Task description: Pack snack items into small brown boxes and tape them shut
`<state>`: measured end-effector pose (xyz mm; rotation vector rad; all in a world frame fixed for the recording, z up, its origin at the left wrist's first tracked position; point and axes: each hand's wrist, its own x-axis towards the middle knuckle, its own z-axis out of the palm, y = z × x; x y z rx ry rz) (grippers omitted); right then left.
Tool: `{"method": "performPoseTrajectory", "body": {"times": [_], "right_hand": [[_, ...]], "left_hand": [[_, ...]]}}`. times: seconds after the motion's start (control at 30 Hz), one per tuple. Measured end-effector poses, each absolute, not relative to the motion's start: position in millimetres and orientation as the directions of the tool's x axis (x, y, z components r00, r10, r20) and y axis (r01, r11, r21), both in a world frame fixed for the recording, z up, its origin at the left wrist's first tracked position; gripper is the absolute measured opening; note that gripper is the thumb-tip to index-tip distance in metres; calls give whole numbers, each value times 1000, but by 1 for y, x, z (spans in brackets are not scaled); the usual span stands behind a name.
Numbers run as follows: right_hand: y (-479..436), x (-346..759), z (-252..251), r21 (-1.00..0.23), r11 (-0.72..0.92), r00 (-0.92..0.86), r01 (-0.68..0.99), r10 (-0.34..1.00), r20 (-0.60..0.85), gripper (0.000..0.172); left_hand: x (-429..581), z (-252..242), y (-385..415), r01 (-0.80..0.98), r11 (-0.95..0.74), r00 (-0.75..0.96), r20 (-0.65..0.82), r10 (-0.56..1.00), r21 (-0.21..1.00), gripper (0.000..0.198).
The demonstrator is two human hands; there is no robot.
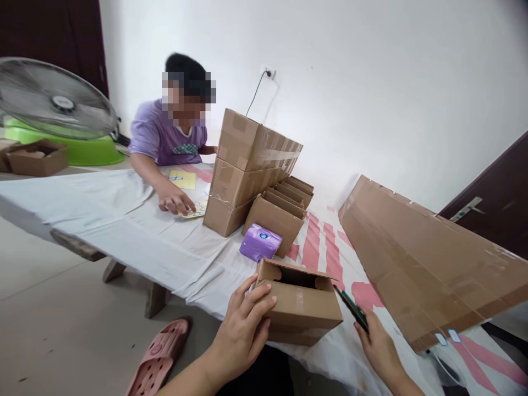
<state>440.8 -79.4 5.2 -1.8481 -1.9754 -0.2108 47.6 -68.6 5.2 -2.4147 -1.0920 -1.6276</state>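
A small cardboard box (303, 308) with its top flap partly raised stands at the near edge of the cloth-covered table. My left hand (245, 316) lies on its left side, fingers spread over the front face. To the right of the box, my right hand (377, 344) is closed around a slim dark green tool (352, 308), whose tip is near the box's upper right corner. What kind of tool it is, I cannot tell. A purple packet (260, 242) lies just behind the box, against a row of open cardboard boxes (276, 220).
Stacked closed boxes (231, 176) stand mid-table. Behind them, a person in a purple shirt (169, 135) touches a yellow card (198, 210). A large cardboard piece (416, 258) leans at the right. A fan (61, 102) and a pink slipper (159, 360) are on the left.
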Motion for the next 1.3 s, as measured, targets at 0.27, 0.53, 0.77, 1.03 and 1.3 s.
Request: {"method": "performPoseTrajectory", "body": {"times": [0.27, 0.53, 0.77, 1.03, 1.3], "right_hand": [[-59, 427, 6, -146, 158, -120, 977, 964, 238, 43], [-54, 310, 113, -105, 722, -582, 684, 627, 517, 28], [-36, 262, 113, 72, 861, -809, 503, 441, 389, 27], [-47, 282, 113, 117, 791, -736, 601, 490, 468, 24], [-38, 265, 112, 107, 873, -819, 476, 396, 415, 27]], "left_hand": [[47, 4, -68, 552, -757, 227, 810, 540, 350, 44], [48, 4, -68, 551, -752, 229, 801, 553, 361, 44], [46, 6, -70, 578, -744, 248, 796, 552, 335, 44], [48, 6, -67, 562, -749, 230, 804, 548, 350, 43], [48, 7, -71, 586, -731, 199, 812, 548, 350, 42]]}}
